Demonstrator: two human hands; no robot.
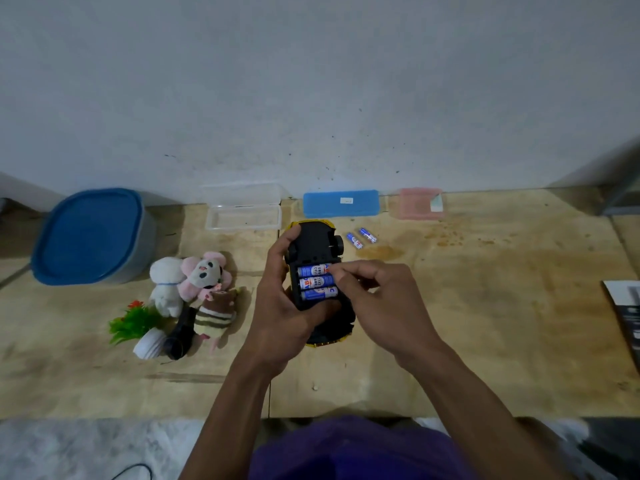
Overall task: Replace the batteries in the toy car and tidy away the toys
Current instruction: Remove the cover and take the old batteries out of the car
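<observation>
A yellow toy car (316,247) lies upside down, its black underside up, with the battery bay uncovered. Three blue batteries (317,282) sit side by side in the bay. My left hand (282,306) grips the car from its left side. My right hand (377,292) reaches in from the right, its fingertips pinching the end of the topmost battery. Two loose blue batteries (362,237) lie on the wooden floor (485,306) just right of the car. Plush toys (194,285) lie in a heap to the left.
A blue-lidded tub (91,237) stands far left. By the wall are an open clear plastic case (242,211), a blue case (341,203) and a pink case (419,204). A small fake plant in a white pot (138,327) and a black object (180,336) lie near the plush toys.
</observation>
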